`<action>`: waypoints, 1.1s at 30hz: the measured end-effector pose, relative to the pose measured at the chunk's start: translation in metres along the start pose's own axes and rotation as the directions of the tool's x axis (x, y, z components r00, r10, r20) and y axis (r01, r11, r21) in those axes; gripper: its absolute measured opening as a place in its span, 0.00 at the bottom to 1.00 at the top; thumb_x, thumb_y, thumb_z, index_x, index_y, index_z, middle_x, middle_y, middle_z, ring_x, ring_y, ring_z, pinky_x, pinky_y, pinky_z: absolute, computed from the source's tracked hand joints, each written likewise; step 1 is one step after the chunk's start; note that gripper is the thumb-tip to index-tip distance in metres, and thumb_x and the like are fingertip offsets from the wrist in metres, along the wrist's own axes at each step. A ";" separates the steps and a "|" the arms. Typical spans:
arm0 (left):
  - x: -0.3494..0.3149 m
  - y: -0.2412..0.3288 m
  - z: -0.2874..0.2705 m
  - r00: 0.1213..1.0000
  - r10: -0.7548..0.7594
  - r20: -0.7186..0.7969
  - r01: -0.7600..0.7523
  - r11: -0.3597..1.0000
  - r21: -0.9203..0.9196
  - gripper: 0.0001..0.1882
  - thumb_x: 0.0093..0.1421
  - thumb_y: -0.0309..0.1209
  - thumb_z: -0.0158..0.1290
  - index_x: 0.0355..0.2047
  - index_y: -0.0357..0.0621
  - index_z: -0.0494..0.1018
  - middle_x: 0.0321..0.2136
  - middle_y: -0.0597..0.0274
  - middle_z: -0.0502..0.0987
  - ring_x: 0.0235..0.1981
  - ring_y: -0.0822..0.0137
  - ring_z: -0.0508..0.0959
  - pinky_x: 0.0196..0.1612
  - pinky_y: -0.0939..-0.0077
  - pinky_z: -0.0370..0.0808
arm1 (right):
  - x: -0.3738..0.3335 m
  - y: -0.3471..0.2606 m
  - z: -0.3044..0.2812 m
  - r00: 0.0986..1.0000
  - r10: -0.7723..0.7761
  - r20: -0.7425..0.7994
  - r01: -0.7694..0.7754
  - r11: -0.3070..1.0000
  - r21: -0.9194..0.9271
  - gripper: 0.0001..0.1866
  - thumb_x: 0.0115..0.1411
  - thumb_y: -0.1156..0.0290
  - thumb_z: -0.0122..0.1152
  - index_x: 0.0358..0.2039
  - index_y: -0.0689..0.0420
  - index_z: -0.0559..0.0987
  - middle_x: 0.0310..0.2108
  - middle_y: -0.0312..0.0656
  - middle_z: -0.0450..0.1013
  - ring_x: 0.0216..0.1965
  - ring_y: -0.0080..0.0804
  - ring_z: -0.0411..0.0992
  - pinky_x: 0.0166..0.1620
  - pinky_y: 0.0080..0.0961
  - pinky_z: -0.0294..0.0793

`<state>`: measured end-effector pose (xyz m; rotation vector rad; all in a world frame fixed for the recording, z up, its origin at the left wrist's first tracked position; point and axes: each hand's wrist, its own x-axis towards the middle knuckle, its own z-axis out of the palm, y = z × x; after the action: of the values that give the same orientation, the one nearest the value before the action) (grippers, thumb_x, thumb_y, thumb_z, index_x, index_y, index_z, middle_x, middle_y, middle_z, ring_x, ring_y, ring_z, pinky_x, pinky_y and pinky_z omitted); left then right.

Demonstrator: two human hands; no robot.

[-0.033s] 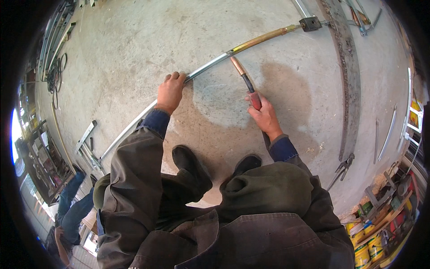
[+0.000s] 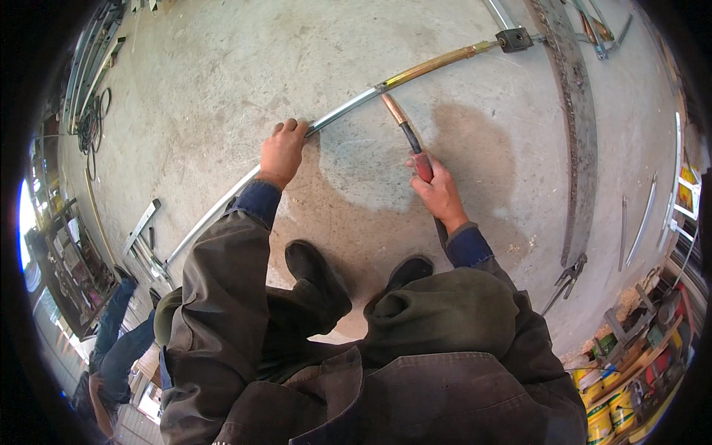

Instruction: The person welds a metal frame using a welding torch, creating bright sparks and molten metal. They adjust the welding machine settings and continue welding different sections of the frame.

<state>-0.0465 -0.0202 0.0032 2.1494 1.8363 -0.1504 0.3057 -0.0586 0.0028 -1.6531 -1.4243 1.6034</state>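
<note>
My left hand (image 2: 283, 152) is closed round a long silver metal tube (image 2: 345, 110) that runs diagonally from lower left to upper right. At its far end the tube meets a yellowish, brass-coloured length (image 2: 426, 68), which reaches a dark metal block (image 2: 514, 39). My right hand (image 2: 439, 194) grips a welding torch (image 2: 421, 165) by its red handle. The torch's copper nozzle (image 2: 394, 108) points up at the place where silver and yellowish metal meet; whether it touches cannot be told. Part of the torch's dark cable shows below my right wrist.
A heavy rusty steel beam (image 2: 575, 133) lies at right, with locking pliers (image 2: 569, 276) at its near end. Coiled dark cable (image 2: 90, 126) and metal lengths lie at far left. A metal clamp (image 2: 144, 230) is left of my arm. Another person's legs (image 2: 122, 337) show at lower left.
The other person's legs and arm at lower left have shifted slightly. My hands, the tube and the torch look unmoved.
</note>
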 end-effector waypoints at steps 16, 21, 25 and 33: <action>0.000 -0.007 0.001 0.999 0.029 0.023 -0.029 0.999 0.014 0.10 0.63 0.28 0.56 0.46 0.49 0.74 0.41 0.59 0.77 0.46 0.51 0.79 0.43 0.55 0.81 | 0.005 0.000 0.001 0.998 0.068 0.017 -0.068 0.998 -0.010 0.22 0.59 0.71 0.63 0.55 0.59 0.77 0.40 0.38 0.79 0.42 0.27 0.76 0.49 0.30 0.76; 0.001 -0.006 -0.001 1.000 -0.007 0.021 0.009 0.998 -0.065 0.09 0.63 0.31 0.59 0.42 0.47 0.72 0.41 0.57 0.76 0.46 0.47 0.79 0.43 0.51 0.80 | 0.001 -0.001 0.003 1.000 0.017 -0.011 -0.017 1.000 0.019 0.24 0.58 0.72 0.63 0.56 0.57 0.77 0.41 0.40 0.80 0.43 0.33 0.79 0.51 0.32 0.77; 0.001 -0.006 0.001 1.000 -0.005 0.019 0.005 0.999 -0.042 0.12 0.63 0.31 0.60 0.45 0.46 0.73 0.41 0.56 0.77 0.47 0.48 0.79 0.44 0.53 0.81 | -0.004 0.004 0.001 0.999 -0.030 -0.018 0.031 0.999 0.017 0.26 0.58 0.71 0.62 0.59 0.57 0.76 0.44 0.42 0.82 0.46 0.40 0.80 0.53 0.33 0.77; 0.001 -0.002 -0.002 0.999 -0.042 0.028 0.043 0.999 -0.028 0.14 0.61 0.29 0.61 0.47 0.44 0.75 0.42 0.53 0.77 0.46 0.47 0.80 0.45 0.54 0.81 | -0.012 -0.004 -0.002 1.000 -0.009 -0.020 0.010 0.999 0.036 0.26 0.58 0.72 0.60 0.59 0.60 0.76 0.47 0.43 0.82 0.47 0.36 0.79 0.55 0.32 0.75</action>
<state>-0.0490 -0.0185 0.0044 2.0802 1.8584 -0.1611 0.3082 -0.0669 0.0119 -1.6355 -1.3830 1.5937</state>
